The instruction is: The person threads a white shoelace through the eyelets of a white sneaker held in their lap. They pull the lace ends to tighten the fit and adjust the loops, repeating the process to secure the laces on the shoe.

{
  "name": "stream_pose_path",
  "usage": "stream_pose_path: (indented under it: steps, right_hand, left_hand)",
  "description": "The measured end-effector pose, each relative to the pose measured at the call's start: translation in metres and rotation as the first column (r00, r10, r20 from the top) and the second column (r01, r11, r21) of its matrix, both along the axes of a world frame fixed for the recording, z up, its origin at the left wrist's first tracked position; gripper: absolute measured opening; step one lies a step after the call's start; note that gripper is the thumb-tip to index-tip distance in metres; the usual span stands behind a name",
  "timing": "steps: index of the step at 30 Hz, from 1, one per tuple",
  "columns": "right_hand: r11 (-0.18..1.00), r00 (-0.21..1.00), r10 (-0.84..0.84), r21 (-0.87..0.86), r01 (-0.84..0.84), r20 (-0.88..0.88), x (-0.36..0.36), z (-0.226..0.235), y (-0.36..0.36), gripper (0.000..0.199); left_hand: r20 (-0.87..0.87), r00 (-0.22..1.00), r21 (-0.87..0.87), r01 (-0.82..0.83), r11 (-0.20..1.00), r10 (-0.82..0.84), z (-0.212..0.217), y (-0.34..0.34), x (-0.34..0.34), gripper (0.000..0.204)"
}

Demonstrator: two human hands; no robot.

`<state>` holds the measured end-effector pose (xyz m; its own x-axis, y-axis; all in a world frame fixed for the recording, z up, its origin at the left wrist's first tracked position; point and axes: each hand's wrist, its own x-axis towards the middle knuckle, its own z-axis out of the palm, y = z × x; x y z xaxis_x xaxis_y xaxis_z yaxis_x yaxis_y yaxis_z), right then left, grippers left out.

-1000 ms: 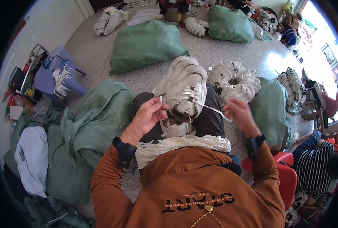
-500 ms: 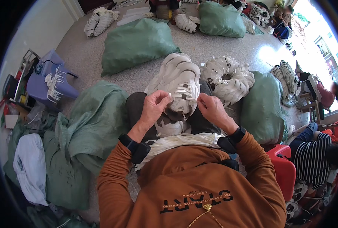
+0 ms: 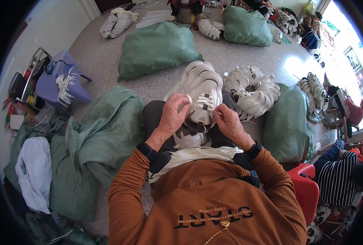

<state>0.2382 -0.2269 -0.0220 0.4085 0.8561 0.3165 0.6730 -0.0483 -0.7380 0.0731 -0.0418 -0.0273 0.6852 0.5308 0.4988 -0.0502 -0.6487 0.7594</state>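
Note:
A white shoe upper (image 3: 206,87) with grey trim rests over my lap, its toe pointing away and a stack of similar uppers against it. White lace (image 3: 206,100) runs through its eyelets. My left hand (image 3: 174,114) pinches a lace end at the left of the eyelets, a bit of it showing above the fingertips. At the opposite side, my right hand (image 3: 230,125) is closed, thumb against finger, on the lace near the tongue. Beneath the wrists, a bundle of loose white laces (image 3: 198,154) lies across my lap.
A ring of white uppers (image 3: 257,98) sits right of my knees, beside a full green sack (image 3: 287,124). Another green sack (image 3: 159,49) lies ahead. Left are crumpled green sacking (image 3: 108,126) and a purple stool (image 3: 53,87) with laces. A person in stripes (image 3: 336,175) is at right.
The whole view has shifted slightly, moving the scene right and down. My left hand has lifted a little relative to the shoe upper, turning at the wrist; both hands still pinch the lace.

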Motion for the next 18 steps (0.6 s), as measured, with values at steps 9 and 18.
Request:
stream_pose_path:
  steps: [9,18]
  right_hand:
    - [0.998,0.999,-0.032,0.062,0.033,-0.027,-0.003,-0.002,-0.006,0.012]
    - [0.992,0.973,-0.078,0.079,0.097,-0.217,0.000,-0.015,-0.007,0.008]
  left_hand:
    - [-0.077,0.982,0.506,-0.109,0.855,0.171,0.026,-0.010,0.005,0.015]
    - [-0.153,0.970,-0.437,0.105,0.893,-0.189,0.006,-0.090,0.007,0.029]
